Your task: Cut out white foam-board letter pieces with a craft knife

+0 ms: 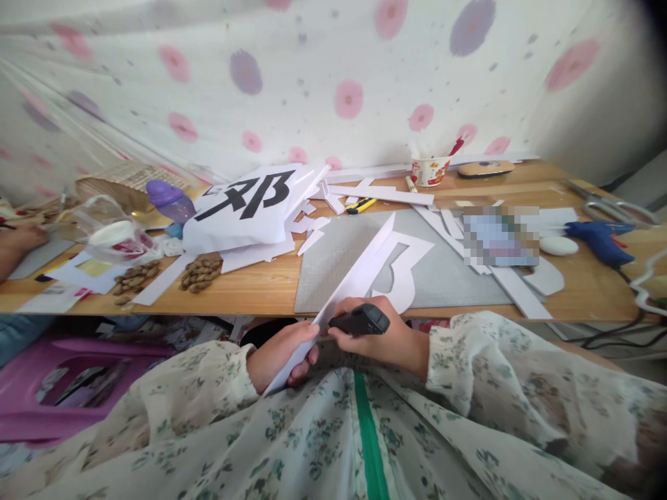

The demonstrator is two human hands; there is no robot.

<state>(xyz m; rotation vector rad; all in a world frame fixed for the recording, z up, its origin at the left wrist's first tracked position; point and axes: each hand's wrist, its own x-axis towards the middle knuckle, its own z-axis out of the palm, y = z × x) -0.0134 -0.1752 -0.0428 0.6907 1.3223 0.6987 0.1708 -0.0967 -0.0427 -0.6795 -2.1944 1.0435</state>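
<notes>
My left hand point(289, 351) is closed around the lower end of a long white foam board strip point(359, 267), which slants up and away over the table edge. Close beside it, my right hand point(390, 340) grips a black utility knife point(362, 321) against the strip; its blade cannot be made out. Beyond my right hand, a white cut-out letter shape point(404, 278) lies on the grey cutting mat point(448, 292). A printed sheet with black characters point(244, 198) rests on white boards left of the mat.
White offcuts surround a yellow cutter point(361, 205). On the right are a blurred phone point(501, 236), a blue glue gun point(599, 239) and scissors point(615, 207). Peanuts point(201, 273), a purple bottle point(169, 201) and another person's hand point(23, 237) are left. A pink stool point(78, 382) stands below.
</notes>
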